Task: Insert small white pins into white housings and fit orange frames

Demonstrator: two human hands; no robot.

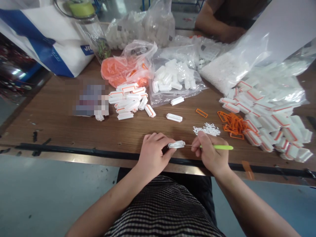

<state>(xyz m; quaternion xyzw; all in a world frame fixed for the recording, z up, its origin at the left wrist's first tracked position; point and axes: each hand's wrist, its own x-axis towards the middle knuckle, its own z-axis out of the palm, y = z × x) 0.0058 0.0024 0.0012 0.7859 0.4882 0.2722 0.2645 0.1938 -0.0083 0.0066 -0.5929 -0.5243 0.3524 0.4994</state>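
Note:
My left hand (pixel 155 148) pinches one end of a white plastic housing (pixel 176 144) with a row of small dark holes, near the table's front edge. In my right hand (pixel 209 152) is a thin metal pick with a lime-green handle (pixel 224 147); its shaft points left and its tip meets the right end of the housing. Just beyond my right hand lies a small heap of tiny white pieces (pixel 208 129). Two more white housings, a nearer one (pixel 174 117) and a farther one (pixel 177 100), rest on the wood ahead.
Orange frames (pixel 233 123) and a big pile of orange-rimmed white housings (pixel 274 123) lie to the right. A smaller pile (pixel 130 100) is left of centre. Behind stand clear bags (pixel 197 80), an orange-filled bag (pixel 116 72) and a bottle (pixel 92 33). A co-worker's arm (pixel 214 24) rests opposite.

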